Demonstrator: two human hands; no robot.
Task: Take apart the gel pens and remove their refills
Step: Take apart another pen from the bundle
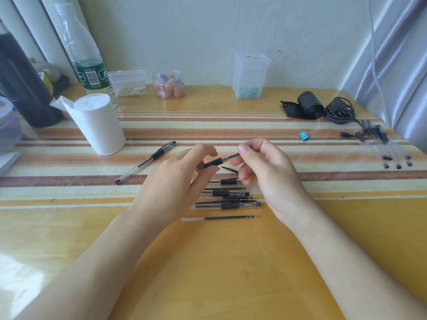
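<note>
The left hand (175, 181) holds a pen (212, 162) just above the surface (231, 262), with its fingers curled round the clear body. The fingers hide most of that body. Only the black rubber grip and a bit of clear tube show.

A thin dark refill (231, 156) sticks out of the pen toward the right hand (265, 174). That hand pinches the end of the refill between its thumb and first finger. The thumb hides the very end.

A pile of pen parts (228, 195) lies on the surface between the two hands. It has clear tubes with black grips and thin refills. The parts lie on top of each other and the left hand covers their left ends, so they are hard to count. A small dark piece (229, 169) lies just under the held pen, and I cannot tell what it is. A loose refill (221, 218) lies alone, just beside the pile, on the side nearest the person.

A whole pen (145, 162) lies slanted on the left, near a paper roll (99, 125). Far to the right is a bunch of pens (383, 146). They are blurry and their clear bodies are hard to see. A black cable (339, 112) and a blue clip (303, 136) lie near them. A tall dark thing (23, 88) on the left is cut off by the edge.
</note>
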